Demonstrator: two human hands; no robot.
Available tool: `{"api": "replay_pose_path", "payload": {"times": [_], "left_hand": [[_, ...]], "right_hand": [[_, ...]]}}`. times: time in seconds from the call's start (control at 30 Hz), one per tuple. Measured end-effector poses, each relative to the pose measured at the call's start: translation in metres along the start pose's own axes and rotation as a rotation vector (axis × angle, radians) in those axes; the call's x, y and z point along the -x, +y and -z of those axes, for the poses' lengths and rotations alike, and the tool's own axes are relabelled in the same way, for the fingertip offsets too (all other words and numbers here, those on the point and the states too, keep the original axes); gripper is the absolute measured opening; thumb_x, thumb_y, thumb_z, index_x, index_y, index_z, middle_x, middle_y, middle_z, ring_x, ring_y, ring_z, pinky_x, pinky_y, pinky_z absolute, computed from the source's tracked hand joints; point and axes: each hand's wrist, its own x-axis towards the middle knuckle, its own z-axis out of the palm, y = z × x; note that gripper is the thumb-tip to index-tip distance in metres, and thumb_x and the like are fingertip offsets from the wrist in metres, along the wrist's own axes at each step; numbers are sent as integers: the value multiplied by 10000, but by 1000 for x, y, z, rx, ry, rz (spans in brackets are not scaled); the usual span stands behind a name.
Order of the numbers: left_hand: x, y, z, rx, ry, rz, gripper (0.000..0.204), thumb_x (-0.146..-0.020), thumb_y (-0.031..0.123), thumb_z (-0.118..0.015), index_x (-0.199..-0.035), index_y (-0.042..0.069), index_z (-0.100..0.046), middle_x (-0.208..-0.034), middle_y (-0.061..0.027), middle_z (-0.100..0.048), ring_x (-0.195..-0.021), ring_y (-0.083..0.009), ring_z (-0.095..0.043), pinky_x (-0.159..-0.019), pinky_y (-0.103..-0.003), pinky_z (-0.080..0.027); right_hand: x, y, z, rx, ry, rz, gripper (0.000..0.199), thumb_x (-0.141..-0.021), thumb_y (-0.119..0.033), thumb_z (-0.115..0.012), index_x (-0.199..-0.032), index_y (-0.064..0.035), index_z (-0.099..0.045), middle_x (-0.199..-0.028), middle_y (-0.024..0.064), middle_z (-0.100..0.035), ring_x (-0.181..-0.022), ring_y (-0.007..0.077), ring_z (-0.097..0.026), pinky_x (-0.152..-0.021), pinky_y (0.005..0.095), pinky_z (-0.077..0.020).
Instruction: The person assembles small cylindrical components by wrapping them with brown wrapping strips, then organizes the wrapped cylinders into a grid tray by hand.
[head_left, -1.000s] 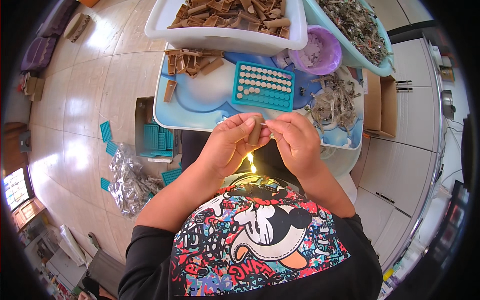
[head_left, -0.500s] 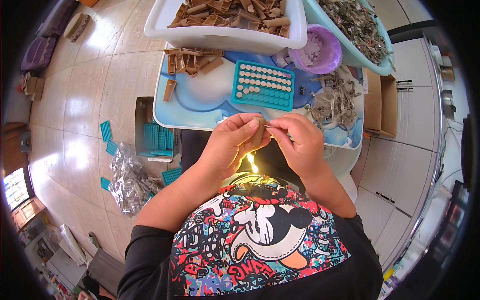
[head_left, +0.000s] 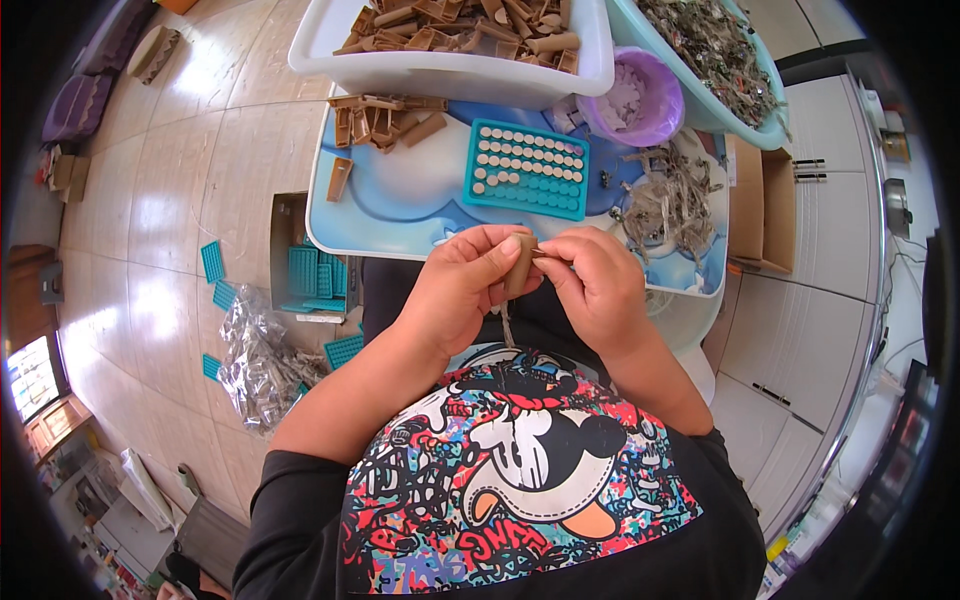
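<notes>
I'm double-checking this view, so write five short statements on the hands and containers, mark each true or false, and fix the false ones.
1. The left hand holds a brown cylinder. True.
2. The right hand rests on the teal tray. False: it is at the brown cylinder's side.
3. White discs fill the whole teal tray. False: its lower right has none.
4. The purple bucket contains white pieces. True.
5. The white bin holds white discs. False: it holds brown pieces.

a black t-shirt (head_left: 510,500) — elbow-length sleeves (head_left: 305,500), front panel (head_left: 620,475) crowded with red, blue and white cartoon graffiti.
</notes>
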Motion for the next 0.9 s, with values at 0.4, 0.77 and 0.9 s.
{"api": "replay_pose_path", "payload": {"times": [0.4,0.77,0.9], "left_hand": [[-3,-10,9,-129,53,-53,185,-902,176,-562,-1010,30,-599,-815,3,-595,-704,-70,-518,-650,-204,-394],[-4,-10,15,50,123,-25,211,-909,188,-543,-1030,16,-520,-946,-80,-623,-859,-142,-622,-785,-266,-512],[2,-3,8,-118,204,-59,210,-904,209,-556,-958,7,-564,-882,-85,-636,-814,-141,-624,-736,-262,-517]], "right_hand": [[-1,0,-6,48,29,62,207,-653,27,-646,-832,-24,-556,-775,103,-584,-699,288,-582,-590,359,-476],[16,-6,-14,108,-3,-32,310,-712,-179,-726,-949,-29,-593,-760,104,-600,-678,274,-585,-574,359,-447],[19,0,-9,-66,28,-235,274,-718,-124,-723,-941,-15,-608,-773,109,-606,-685,244,-595,-585,320,-451]]}}
